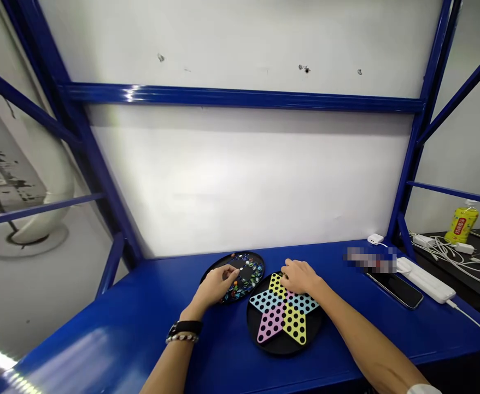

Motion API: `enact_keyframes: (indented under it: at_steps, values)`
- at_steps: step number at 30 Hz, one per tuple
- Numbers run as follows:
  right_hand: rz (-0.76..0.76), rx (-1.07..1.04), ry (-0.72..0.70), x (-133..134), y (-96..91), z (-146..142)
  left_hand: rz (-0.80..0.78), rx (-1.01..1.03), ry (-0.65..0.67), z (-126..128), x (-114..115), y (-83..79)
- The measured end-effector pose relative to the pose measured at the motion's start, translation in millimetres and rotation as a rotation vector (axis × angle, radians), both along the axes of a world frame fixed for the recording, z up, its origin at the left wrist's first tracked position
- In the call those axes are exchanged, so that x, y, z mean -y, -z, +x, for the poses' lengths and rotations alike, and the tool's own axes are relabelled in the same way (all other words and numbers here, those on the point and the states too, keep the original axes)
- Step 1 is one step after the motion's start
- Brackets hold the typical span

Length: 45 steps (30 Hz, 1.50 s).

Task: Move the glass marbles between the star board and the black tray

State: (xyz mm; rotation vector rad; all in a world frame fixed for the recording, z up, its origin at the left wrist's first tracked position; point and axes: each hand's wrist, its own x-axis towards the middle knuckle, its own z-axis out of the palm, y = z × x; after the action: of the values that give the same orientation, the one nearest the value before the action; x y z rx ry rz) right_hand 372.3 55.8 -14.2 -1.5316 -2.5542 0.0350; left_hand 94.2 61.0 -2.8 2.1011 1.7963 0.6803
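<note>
Marbles below left grip, in black tray; fingers curled, can't tell if pinching any. Star board under right grip: fingers bent, tips hidden, hold unclear.

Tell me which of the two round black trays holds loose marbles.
The round black tray beneath the left hand: marbles lie scattered in it, whereas the other tray, by the right hand, carries the star-shaped Chinese checkers board.
</note>
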Motion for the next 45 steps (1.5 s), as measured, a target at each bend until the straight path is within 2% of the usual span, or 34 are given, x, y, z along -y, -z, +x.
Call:
enact_keyframes:
  at_steps: [5, 15, 24, 29, 36, 45]
  values:
    - [-0.039, -0.004, 0.049, -2.7, 1.4, 0.8, -0.026, 0.019, 0.020, 1.4, 2.1, -0.5]
    - [-0.004, -0.064, 0.094, -9.2, 4.5, 7.4, -0.011, -0.004, 0.043, 0.6, -0.7, 3.4]
    - [-0.006, -0.038, 0.019, -6.2, 4.3, 5.8, -0.002, -0.005, 0.049, 1.1, -2.4, 6.4]
    - [-0.013, -0.019, 0.047, -6.2, 3.0, 4.0, 0.000, -0.004, 0.061, 0.7, -2.1, 6.7]
    - [-0.010, -0.117, 0.093, -6.5, 4.0, 15.2, -0.004, 0.000, 0.056, 0.3, -1.0, 5.7]
    - [0.010, 0.068, -0.003, 3.2, 0.6, -6.5, 0.021, 0.005, 0.078, 0.3, -3.6, 10.2]
